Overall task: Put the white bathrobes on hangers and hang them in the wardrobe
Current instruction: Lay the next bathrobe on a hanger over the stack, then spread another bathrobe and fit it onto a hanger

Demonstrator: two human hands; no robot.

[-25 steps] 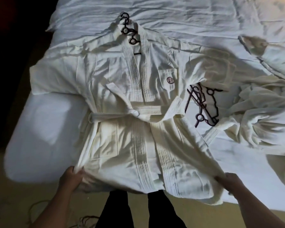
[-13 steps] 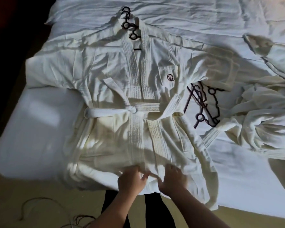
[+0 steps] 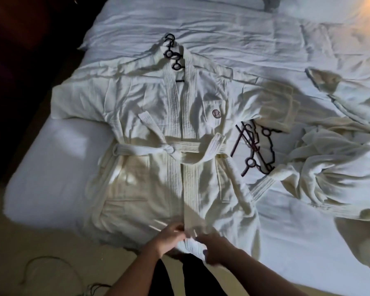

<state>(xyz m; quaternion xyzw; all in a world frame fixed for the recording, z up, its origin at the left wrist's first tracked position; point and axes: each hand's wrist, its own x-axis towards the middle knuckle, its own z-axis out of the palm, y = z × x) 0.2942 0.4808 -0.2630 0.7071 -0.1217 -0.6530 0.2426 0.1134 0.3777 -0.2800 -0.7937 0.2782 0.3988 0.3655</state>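
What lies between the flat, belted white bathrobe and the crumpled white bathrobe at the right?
Loose dark hangers with ring shapes lie there on the white bedsheet; the head view shows this.

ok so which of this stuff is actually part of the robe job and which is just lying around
Part of the job:
flat bathrobe
hanger in its collar
crumpled bathrobe on the right
spare hangers between the two

Just there:
bed they all lie on
cable on the floor
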